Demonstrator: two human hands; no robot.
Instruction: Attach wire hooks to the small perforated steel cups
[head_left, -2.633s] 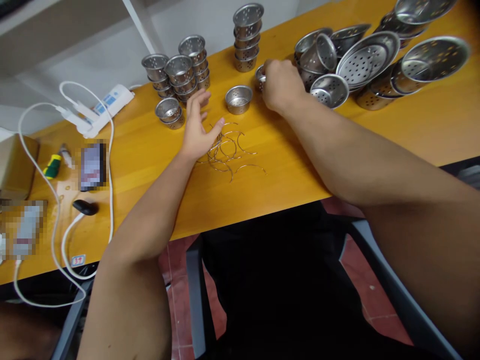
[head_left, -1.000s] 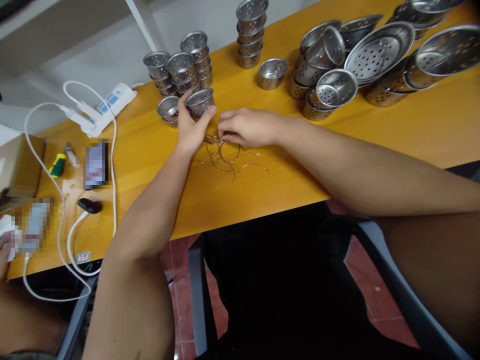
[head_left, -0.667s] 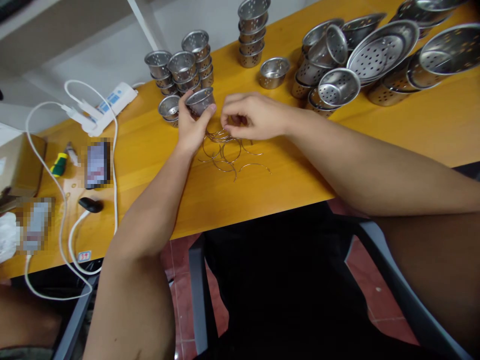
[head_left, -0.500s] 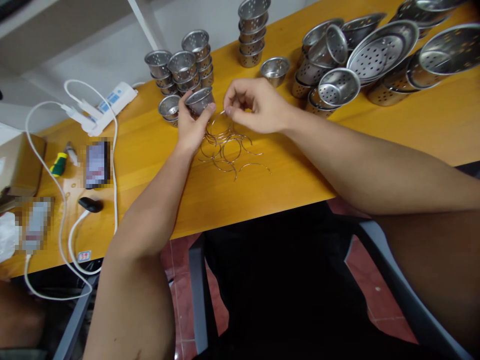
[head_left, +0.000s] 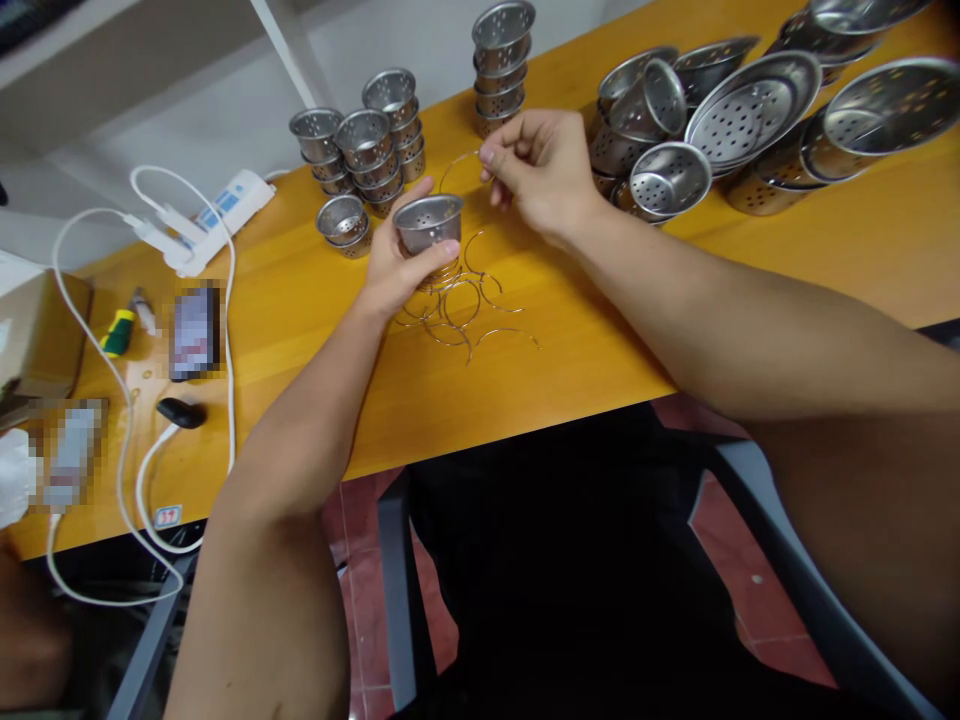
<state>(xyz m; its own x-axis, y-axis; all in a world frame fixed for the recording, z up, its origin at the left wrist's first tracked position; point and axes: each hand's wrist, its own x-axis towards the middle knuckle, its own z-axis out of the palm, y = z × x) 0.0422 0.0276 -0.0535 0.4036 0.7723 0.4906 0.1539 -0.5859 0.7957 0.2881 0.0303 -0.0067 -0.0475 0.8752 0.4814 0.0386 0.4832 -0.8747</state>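
My left hand (head_left: 397,262) is closed around a small perforated metal cup (head_left: 429,226), its mouth facing up, above the wooden table (head_left: 577,340). Between the thumb and fingertips of my right hand (head_left: 536,165) is a thin curved wire (head_left: 452,168); it arcs down behind the cup, and whether it touches the rim I cannot tell. Just below the cup lies a loose pile of wire rings (head_left: 460,303), several of them open arcs. Left of the cup stand several stacks of similar perforated cups (head_left: 365,140).
A taller cup stack (head_left: 501,70) rises behind my right hand. Larger perforated bowls (head_left: 750,120) crowd the right side of the table. At left are a power strip (head_left: 234,215) with white cables, a pixelated dark device (head_left: 195,330), a black mouse-like object (head_left: 181,411) and a cardboard box (head_left: 49,325).
My left hand has brought the cup right and slightly down. The right hand has lifted the wire up and right, away from the pile.
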